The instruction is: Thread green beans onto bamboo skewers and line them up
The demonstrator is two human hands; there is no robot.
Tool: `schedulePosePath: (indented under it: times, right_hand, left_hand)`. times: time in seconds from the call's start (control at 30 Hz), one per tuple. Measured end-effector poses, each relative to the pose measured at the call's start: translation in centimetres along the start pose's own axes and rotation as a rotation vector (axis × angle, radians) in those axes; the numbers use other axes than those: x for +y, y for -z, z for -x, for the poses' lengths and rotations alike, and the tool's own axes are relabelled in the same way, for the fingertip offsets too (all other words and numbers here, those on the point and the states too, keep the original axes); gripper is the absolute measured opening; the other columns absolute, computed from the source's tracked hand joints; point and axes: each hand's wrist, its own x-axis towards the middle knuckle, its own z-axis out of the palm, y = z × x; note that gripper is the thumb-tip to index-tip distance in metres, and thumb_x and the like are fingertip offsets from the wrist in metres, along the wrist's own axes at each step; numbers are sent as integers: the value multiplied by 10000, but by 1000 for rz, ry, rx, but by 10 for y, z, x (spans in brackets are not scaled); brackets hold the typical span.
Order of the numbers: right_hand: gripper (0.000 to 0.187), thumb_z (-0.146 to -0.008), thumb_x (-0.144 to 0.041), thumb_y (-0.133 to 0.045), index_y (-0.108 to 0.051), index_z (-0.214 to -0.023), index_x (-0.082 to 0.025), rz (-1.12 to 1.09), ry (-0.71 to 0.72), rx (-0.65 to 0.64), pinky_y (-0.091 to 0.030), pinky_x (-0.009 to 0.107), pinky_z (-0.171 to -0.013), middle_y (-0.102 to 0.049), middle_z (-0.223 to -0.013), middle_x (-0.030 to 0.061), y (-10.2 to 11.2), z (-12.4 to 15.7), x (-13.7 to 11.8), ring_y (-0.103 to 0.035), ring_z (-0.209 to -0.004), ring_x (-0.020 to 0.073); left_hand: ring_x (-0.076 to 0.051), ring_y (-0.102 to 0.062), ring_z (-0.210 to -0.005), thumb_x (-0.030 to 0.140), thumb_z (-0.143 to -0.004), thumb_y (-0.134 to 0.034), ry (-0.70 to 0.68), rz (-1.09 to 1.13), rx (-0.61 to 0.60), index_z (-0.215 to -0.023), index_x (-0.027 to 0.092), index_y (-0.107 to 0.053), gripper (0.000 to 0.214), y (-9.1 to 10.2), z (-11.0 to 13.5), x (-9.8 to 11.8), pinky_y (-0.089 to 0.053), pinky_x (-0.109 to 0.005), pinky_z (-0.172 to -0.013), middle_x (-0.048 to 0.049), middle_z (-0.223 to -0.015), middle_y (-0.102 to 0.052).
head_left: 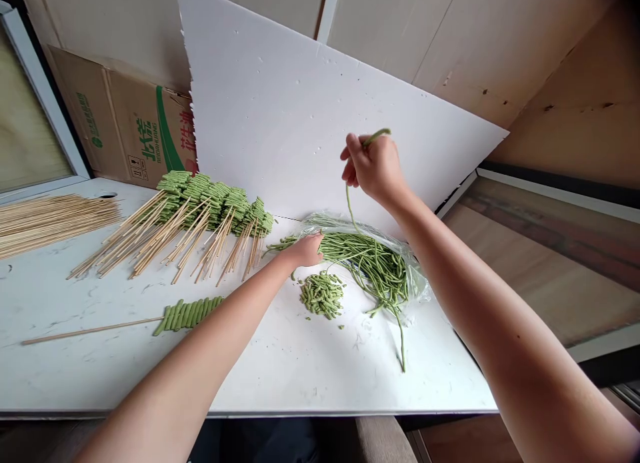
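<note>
My right hand [374, 166] is raised above the table, fingers closed on one long green bean [349, 203] that hangs down toward the pile. My left hand [305, 251] rests closed on the bundle of long beans [373, 266], which lies on a clear plastic bag [417, 286]. A small heap of cut bean pieces [323, 293] sits just in front of my left hand. One finished skewer of bean pieces [187, 313] lies to the left on the white table [300, 369].
A row of finished bean skewers [210, 206] lies at the back left, with a stack of bare bamboo sticks [45, 219] farther left. A white foam board [310, 116] leans against the wall, beside a cardboard box [125, 126]. The table's right edge drops off by a ledge.
</note>
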Motion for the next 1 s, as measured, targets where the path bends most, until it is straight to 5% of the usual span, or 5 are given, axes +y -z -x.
schedulePosePath:
  times: [0.17, 0.33, 0.5, 0.77, 1.0]
  right_hand:
    - [651, -1078, -662, -398, -649, -781, -140, -19, 120, 135, -504, 184, -545, -593, -543, -23, 23, -1, -57, -638, -473, 83]
    - [606, -1011, -711, -551, -660, -738, -181, -205, 154, 209, -409, 243, -360, -648, -514, 25, 34, 15, -74, -550, -368, 120]
    - [635, -964, -781, -560, -649, -756, -187, -355, 161, 182, -441, 260, -384, -653, -544, 36, 34, 19, -90, -594, -413, 135]
    - [598, -959, -762, -598, -668, -789, -193, -398, 222, 258, -431, 244, -395, -659, -559, 32, 57, 35, -122, -610, -457, 134]
    - [492, -912, -708, -716, -646, -882, -222, -549, 180, 407, -320, 234, -339, -478, -493, -68, 66, 86, -117, -436, -381, 96]
  left_hand:
    - [-397, -489, -1506, 357, -924, -688, 95, 243, 151, -1592, 131, -453, 743, 13, 10, -8, -474, -456, -1181, -232, -1648, -469]
    - [-324, -689, -1276, 532, -910, -727, 89, 615, 283, -1618, 151, -413, 863, 53, 42, -8, -555, -412, -1045, -211, -1434, -684]
    - [-323, -702, -1201, 648, -859, -734, -32, 508, 244, -1272, 173, -745, 630, 69, 84, 11, -552, -396, -1004, -147, -1310, -760]
    - [-202, -635, -668, 733, -1018, -399, -95, 535, 246, -1102, 147, -718, 673, 74, 137, 40, -521, -328, -704, -47, -743, -680]
    - [-230, -647, -942, 690, -1043, -413, -107, 359, 508, -992, 199, -648, 547, 101, 205, 39, -496, -312, -843, -75, -988, -697]
